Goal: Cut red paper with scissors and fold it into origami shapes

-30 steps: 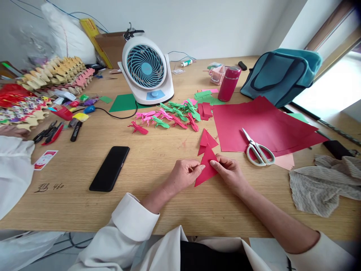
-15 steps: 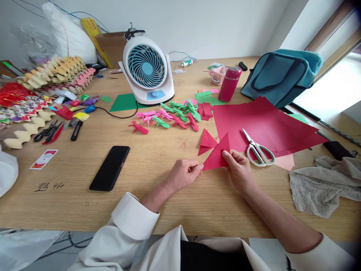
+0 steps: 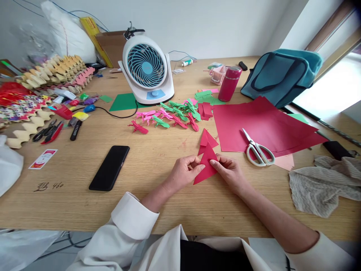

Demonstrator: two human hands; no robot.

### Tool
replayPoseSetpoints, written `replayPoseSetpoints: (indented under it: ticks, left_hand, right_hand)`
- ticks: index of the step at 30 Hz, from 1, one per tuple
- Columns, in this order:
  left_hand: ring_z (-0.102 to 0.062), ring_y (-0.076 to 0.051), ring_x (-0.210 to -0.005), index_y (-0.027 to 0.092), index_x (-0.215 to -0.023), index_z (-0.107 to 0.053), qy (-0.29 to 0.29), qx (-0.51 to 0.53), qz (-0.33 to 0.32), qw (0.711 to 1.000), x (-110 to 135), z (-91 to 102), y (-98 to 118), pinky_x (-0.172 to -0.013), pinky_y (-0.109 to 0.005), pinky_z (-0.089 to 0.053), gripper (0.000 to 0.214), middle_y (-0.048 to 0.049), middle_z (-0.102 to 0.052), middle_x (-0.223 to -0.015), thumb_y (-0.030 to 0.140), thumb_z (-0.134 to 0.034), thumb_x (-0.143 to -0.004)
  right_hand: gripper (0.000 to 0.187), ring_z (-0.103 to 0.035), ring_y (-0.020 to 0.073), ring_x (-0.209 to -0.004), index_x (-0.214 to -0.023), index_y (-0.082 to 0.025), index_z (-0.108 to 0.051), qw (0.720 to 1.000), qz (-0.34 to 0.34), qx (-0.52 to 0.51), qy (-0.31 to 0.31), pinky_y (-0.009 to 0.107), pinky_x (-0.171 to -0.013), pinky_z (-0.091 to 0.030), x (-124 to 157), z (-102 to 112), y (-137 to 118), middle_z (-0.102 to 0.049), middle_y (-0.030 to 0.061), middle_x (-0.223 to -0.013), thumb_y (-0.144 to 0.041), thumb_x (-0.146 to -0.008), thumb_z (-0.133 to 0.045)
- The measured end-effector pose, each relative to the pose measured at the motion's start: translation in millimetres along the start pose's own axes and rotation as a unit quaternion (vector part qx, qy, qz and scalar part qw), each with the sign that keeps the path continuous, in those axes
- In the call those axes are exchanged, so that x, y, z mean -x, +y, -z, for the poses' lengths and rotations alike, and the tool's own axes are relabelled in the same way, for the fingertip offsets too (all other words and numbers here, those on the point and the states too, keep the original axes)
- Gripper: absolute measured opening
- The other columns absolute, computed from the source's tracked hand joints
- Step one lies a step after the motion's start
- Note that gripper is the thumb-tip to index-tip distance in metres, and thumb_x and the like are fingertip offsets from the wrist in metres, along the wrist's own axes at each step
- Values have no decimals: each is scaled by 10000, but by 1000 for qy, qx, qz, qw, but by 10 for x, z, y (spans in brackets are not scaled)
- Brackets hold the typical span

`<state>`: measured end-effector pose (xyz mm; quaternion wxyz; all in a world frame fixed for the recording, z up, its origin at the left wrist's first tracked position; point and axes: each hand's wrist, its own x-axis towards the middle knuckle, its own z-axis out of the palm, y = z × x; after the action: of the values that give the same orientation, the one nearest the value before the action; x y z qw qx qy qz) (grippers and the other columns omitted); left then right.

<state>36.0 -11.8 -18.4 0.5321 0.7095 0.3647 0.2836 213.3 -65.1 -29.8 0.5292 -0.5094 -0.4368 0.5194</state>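
A folded red paper triangle (image 3: 207,165) is held between both hands above the table, its tip pointing away from me. My left hand (image 3: 187,170) pinches its left edge between thumb and fingers. On the opposite edge, my right hand (image 3: 229,171) grips it with the thumb on top. Just beyond the tip lies another folded red paper piece (image 3: 208,138), partly covered by the held one. White-handled scissors (image 3: 258,148) rest to the right, their blades over large red paper sheets (image 3: 262,120).
Several folded green, pink and red paper figures (image 3: 180,111) lie mid-table, before a white fan (image 3: 148,67). A black phone (image 3: 109,168) is at left. A red flask (image 3: 229,83), blue bag (image 3: 282,75) and grey cloth (image 3: 324,188) sit at right.
The red paper triangle has come nearer and left and has turned, one corner now pointing down toward me. My right hand has moved left, closer to my left hand.
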Motion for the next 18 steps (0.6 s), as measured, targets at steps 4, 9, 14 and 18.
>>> replayPoseSetpoints:
  ticks: [4,9,14,18]
  left_hand:
    - [-370,-66,-553,163,-640,-449,12,10,-4,1000,-9,13,-24,-526,-193,-313,308,58,-414,-606,354,-607,-823]
    - [-411,-76,-570,157,-651,-486,-3,31,6,999,-27,21,-35,-546,-197,-341,300,45,-439,-613,368,-581,-842]
    - [-456,-85,-551,143,-687,-565,-9,34,21,999,-25,30,-33,-539,-202,-371,285,29,-501,-606,373,-560,-855]
    - [-472,-84,-534,143,-686,-575,-8,25,31,999,-21,26,-66,-521,-194,-380,282,31,-495,-581,360,-541,-863]
  right_hand:
    - [285,-516,135,-641,-746,-203,-646,1000,-6,-20,-21,266,-619,-437,-6,-16,-2,-612,-10,-716,-467,-752,-753]
    - [266,-520,137,-637,-747,-210,-631,999,-13,-29,-26,268,-610,-437,-20,-19,64,-626,-10,-729,-438,-743,-768]
    - [297,-482,119,-600,-713,-201,-603,999,-17,-23,-16,251,-568,-400,-26,-19,69,-589,-23,-677,-444,-734,-774]
    - [340,-463,113,-577,-686,-197,-577,1000,-22,-11,-8,246,-543,-383,-24,-28,39,-562,-29,-645,-469,-717,-778]
